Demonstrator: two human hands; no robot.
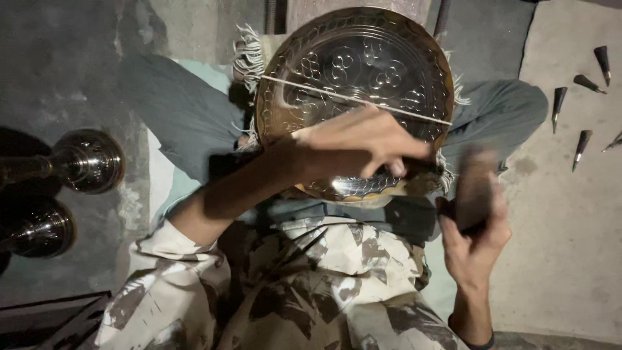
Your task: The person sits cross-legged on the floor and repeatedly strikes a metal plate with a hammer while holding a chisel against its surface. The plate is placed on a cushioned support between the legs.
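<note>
Head view. Engraved brass tray (pixel 353 71) at 12 o'clock, propped tilted on lap between knees, face toward wearer, thin cord across it.
Left hand (pixel 359 146) closed around dark chisel-like tool (pixel 414 170), tip near tray's lower rim, 6 o'clock of tray.
Right hand (pixel 473 243) at 4 o'clock, gripping dark blurred mallet-like block (pixel 475 188), raised just beside tool.
Spare pointed punches (pixel 578 84) at 2 o'clock on pale slab.
Two polished metal vessels (pixel 91 161) at 9 o'clock.
Floor bare concrete (pixel 52 65), dim light.

We wore a cream shirt (pixel 311 285) w/ brown leaf-like blotches, sleeves rolled up, grey trousers (pixel 175 110), and a dark band (pixel 476 342) at the right wrist.
</note>
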